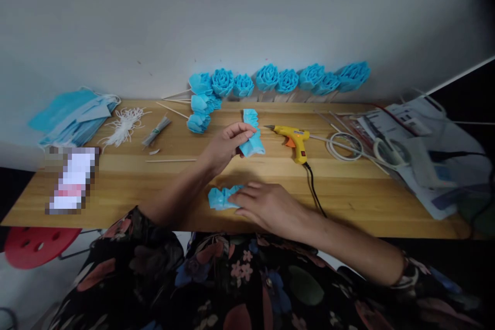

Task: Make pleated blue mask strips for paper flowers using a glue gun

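My left hand [229,145] pinches a pleated blue strip [252,136] a little above the middle of the table. Closer to the front edge, my right hand [266,206] rests over a second folded blue strip [220,198], its fingers covering the right end. Whether those fingers grip the strip or only lie on it is hard to see. A yellow glue gun [293,140] lies on the wooden table right of my left hand, nozzle pointing left and black cord trailing toward the front.
Several blue flowers on sticks [266,78] line the back by the wall. Blue face masks [77,118], white ear loops [126,125], tied wires [156,130] and a blurred phone [73,180] lie left. Rolls of tape [345,146] and plastic packets [421,165] crowd the right.
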